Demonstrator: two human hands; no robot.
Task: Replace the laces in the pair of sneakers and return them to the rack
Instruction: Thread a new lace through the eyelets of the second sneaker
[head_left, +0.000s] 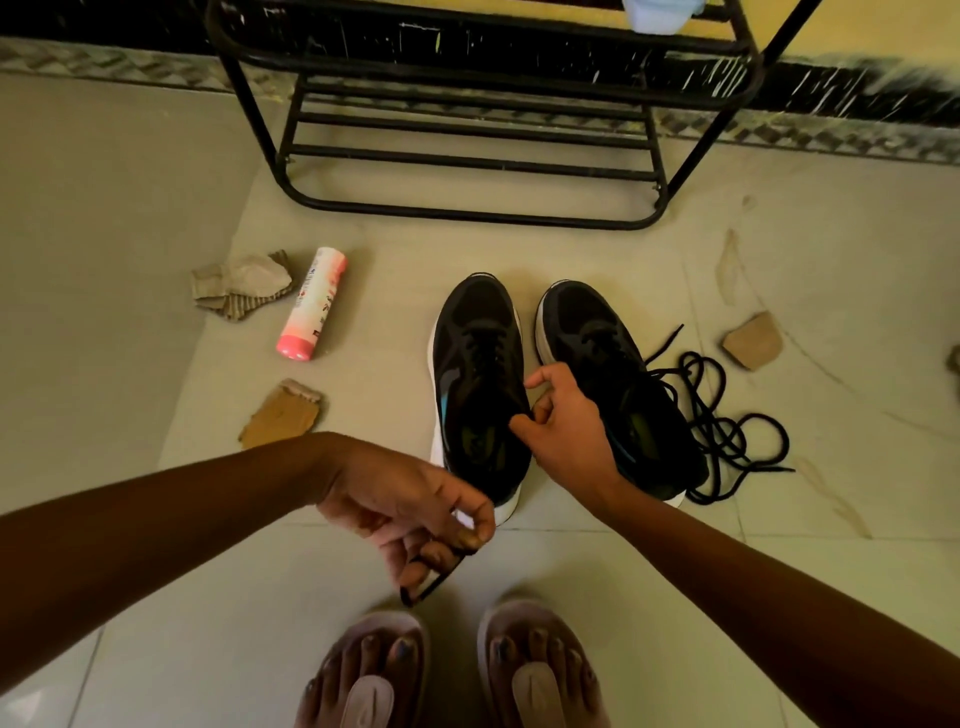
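Head view: the left hand (415, 514) has its fingers (480, 530) pinched on a black lace end (431, 584), which hangs below the hand over the floor (156, 364), just ahead of the person's sandalled feet (452, 670). The right hand (563, 421) has its fingers (519, 423) closed on the collar edge of the left sneaker (478, 374), thumb and forefinger gripping the rim near the tongue. That black sneaker with a white sole stands upright on the floor, toe pointing at the rack (467, 130). The right sneaker (613, 384) stands just beside it, partly behind the right wrist. A loose black lace (727, 415) lies in tangled loops on the floor, touching the right sneaker's outer side. Left of the shoes, well apart, a pink spray can (311, 304) lies on its side, with a crumpled cloth (241, 286) near it and scraps of cardboard (280, 413) scattered around. The black metal rack stands against the wall beyond the shoes.
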